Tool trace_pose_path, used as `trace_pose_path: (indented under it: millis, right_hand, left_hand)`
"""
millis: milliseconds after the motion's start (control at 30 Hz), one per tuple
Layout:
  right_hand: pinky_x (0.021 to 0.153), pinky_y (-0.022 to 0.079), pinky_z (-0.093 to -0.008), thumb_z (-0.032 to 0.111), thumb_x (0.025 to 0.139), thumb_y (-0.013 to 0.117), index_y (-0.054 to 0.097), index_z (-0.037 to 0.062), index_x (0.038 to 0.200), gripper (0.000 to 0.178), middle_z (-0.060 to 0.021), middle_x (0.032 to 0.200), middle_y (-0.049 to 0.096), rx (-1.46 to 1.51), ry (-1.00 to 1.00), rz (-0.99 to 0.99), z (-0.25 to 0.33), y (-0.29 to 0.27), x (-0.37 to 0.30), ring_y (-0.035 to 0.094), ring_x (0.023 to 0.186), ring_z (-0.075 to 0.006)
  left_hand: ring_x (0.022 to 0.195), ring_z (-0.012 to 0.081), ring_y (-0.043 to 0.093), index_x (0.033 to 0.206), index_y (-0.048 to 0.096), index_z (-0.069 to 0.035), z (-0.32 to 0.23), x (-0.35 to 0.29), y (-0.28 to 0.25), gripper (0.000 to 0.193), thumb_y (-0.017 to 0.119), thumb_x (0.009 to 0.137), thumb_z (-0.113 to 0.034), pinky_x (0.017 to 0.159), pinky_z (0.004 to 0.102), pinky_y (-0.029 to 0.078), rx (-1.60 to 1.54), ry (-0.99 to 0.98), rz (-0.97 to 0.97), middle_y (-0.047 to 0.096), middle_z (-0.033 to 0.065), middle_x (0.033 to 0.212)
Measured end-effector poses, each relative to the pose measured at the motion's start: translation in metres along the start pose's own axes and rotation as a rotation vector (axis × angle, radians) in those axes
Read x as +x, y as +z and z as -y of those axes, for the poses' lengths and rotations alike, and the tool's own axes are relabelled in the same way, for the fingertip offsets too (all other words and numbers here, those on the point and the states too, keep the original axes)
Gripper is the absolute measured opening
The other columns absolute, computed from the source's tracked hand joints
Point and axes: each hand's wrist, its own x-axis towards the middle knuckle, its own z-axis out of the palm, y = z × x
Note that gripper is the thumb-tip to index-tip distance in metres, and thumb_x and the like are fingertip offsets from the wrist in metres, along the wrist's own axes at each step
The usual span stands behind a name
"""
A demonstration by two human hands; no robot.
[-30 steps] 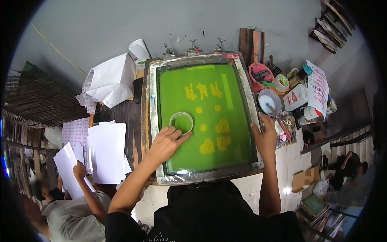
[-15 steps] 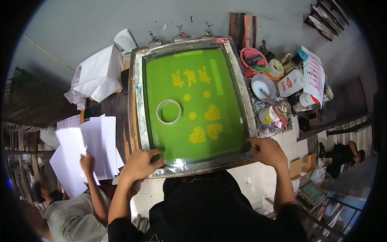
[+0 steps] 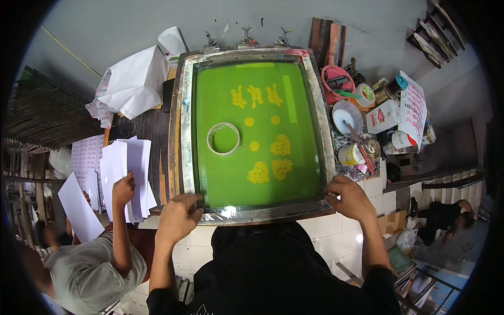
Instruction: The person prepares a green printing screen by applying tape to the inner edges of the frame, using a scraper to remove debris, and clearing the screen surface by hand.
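Observation:
A silk-screen printing frame [image 3: 184, 131] lies in front of me, its green mesh [image 3: 215, 184] marked with yellow flower-like shapes, dots and lettering-like strokes. My left hand [image 3: 177, 218] is closed on its near left corner, thumb and fingers pinched at the edge. At the near right corner, my right hand [image 3: 350, 198] grips the rim with bent fingers. On the left half of the mesh rests a roll of tape [image 3: 223, 153], lying flat. Several metal clamps [image 3: 247, 37] stand along the frame's far side.
At left, a co-worker's hand [image 3: 123, 190] holds white paper sheets [image 3: 139, 157]. A large white paper-wrapped bundle [image 3: 134, 81] sits behind them. Right of the frame stand a pink basin [image 3: 329, 97], a translucent bowl [image 3: 342, 113], a yellow-labelled tub [image 3: 349, 155] and other containers.
The co-worker has shifted the paper sheets, and one now tilts separately at the left. My hands stay at the frame's near corners, with small finger shifts. The view has turned slightly.

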Motion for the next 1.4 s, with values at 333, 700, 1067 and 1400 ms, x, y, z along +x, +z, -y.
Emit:
trace_pose_path:
  millis: [333,700,1067,1400]
  right_hand:
    - [0.078,0.055,-0.0421,0.007,0.082,0.074,0.075,0.0033,0.091,0.009,-0.0137,0.095,0.073,0.056,-0.027,-0.066,0.008,-0.008,-0.021,0.070,0.088,-0.0362]
    - [0.075,0.057,-0.0333,0.000,0.076,0.078,0.072,0.0008,0.084,0.010,-0.0141,0.094,0.076,0.329,-0.102,-0.115,0.036,-0.041,-0.070,0.075,0.087,-0.0289]
    - [0.043,0.045,-0.0240,-0.004,0.083,0.077,0.063,-0.0020,0.078,0.015,-0.0076,0.064,0.067,0.777,0.424,0.050,-0.010,0.003,-0.050,0.061,0.048,-0.0115]
    - [0.045,0.047,-0.0231,-0.004,0.082,0.078,0.069,-0.0036,0.104,0.023,-0.0074,0.072,0.068,0.846,0.445,0.033,-0.014,0.010,-0.037,0.061,0.055,-0.0092]
  left_hand:
    - [0.089,0.0304,0.064,0.088,0.074,-0.002,0.008,-0.002,-0.006,0.009,0.073,0.079,0.000,0.078,0.0400,0.051,-0.083,0.063,-0.032,0.065,0.0113,0.093]
    - [0.077,0.0149,0.059,0.095,0.065,-0.001,0.032,-0.043,-0.017,0.013,0.074,0.085,0.001,0.068,0.0278,0.047,-0.508,-0.054,0.014,0.066,0.0046,0.088]
    - [0.076,0.0092,0.057,0.107,0.069,-0.002,0.007,-0.034,-0.001,0.029,0.082,0.081,0.000,0.070,0.0258,0.047,-0.610,-0.277,0.053,0.063,0.0019,0.081]
    - [0.071,0.0043,0.056,0.118,0.071,-0.003,0.026,-0.029,0.014,0.039,0.079,0.081,0.005,0.065,0.0221,0.046,-0.683,-0.273,0.211,0.065,-0.0019,0.078]
